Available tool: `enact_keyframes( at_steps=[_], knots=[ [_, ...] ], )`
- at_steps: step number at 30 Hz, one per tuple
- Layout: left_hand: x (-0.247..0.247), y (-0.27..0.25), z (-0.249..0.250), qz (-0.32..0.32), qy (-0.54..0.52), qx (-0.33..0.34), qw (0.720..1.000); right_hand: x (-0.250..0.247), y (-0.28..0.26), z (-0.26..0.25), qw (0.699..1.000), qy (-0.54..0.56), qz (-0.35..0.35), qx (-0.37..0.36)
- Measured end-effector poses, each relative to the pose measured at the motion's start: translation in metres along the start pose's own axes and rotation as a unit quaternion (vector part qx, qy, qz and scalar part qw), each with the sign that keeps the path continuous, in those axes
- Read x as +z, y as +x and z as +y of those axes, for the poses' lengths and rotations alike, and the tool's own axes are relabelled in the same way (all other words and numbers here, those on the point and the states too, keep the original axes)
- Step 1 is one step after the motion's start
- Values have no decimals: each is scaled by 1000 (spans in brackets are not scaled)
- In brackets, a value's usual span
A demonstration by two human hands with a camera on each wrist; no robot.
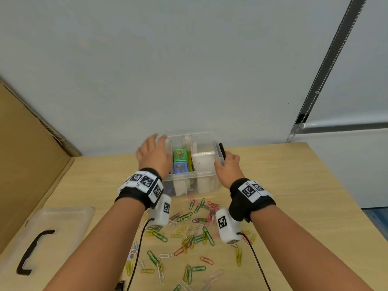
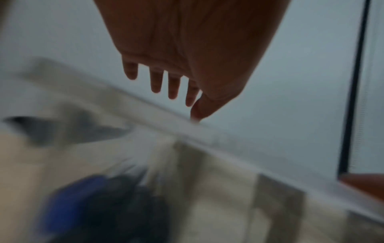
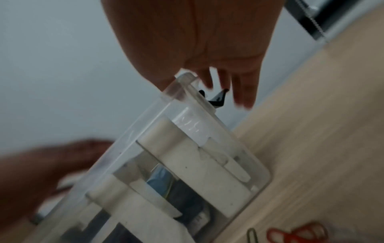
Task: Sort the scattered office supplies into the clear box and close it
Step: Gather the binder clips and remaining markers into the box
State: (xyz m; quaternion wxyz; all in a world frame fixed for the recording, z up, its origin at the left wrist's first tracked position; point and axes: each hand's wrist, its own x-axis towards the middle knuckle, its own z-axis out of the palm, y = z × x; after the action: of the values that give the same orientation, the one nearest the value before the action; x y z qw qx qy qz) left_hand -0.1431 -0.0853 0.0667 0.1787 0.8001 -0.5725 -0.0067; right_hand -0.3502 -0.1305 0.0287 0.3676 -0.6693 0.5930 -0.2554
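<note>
- Paper clips [image 1: 195, 234] lie scattered on the worktop [image 1: 294, 196], nearest.
- The lid [image 1: 48, 234] lies flat, near left.
- Farther, the clear box [image 1: 189, 177] stands open by the wall.
- Left hand [image 1: 154, 154]: fingers straight, grip apart over the box's left wall.
- Right hand [image 1: 227, 169]: grip clamped on the box's right rim.

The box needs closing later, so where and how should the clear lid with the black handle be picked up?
Take the clear flat lid by its black handle, coming straight down from above. It lies flat on the wooden table at the left with the handle facing up, so fingers can curl under the raised bar; its thin edges look harder to pinch.
</note>
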Motion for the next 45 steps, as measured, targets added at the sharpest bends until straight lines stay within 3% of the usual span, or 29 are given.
enact_keyframes(
  at_steps=[3,8,13,21,24,26,27,28,31,34,37,45],
  knots=[
    [8,-11,-34,-5,-33,-117,993,5,-8,4,1000,20,-21,-6],
    [17,-22,-59,-42,-286,-195,937,14,-43,24,994,40,47,-90],
    [28,-32,-63,-35,-364,-202,909,17,-58,37,986,25,80,-144],
    [31,-45,-64,-14,-384,-176,906,11,-68,35,981,-18,97,-166],
    [30,-44,-64,-16,-373,-170,912,5,-72,21,935,-143,164,-278],
    [29,-43,-64,-16,-371,-174,912,0,-72,2,893,-224,120,-372],
    [29,-42,-64,-16,-373,-174,911,-2,-72,-9,881,-277,72,-378],
    [29,-42,-64,-17,-372,-175,911,-3,-71,-22,882,-320,8,-347],
    [29,-42,-63,-23,-371,-177,911,0,-57,-58,888,-389,-183,-161],
    [28,-45,-62,-21,-364,-170,915,-4,-46,-73,856,-423,-281,-96],
    [28,-48,-62,-15,-359,-160,919,-8,-49,-72,798,-505,-308,-116],
    [31,-51,-63,-6,-347,-161,924,-2,-50,-81,768,-544,-325,-95]
  ],
)
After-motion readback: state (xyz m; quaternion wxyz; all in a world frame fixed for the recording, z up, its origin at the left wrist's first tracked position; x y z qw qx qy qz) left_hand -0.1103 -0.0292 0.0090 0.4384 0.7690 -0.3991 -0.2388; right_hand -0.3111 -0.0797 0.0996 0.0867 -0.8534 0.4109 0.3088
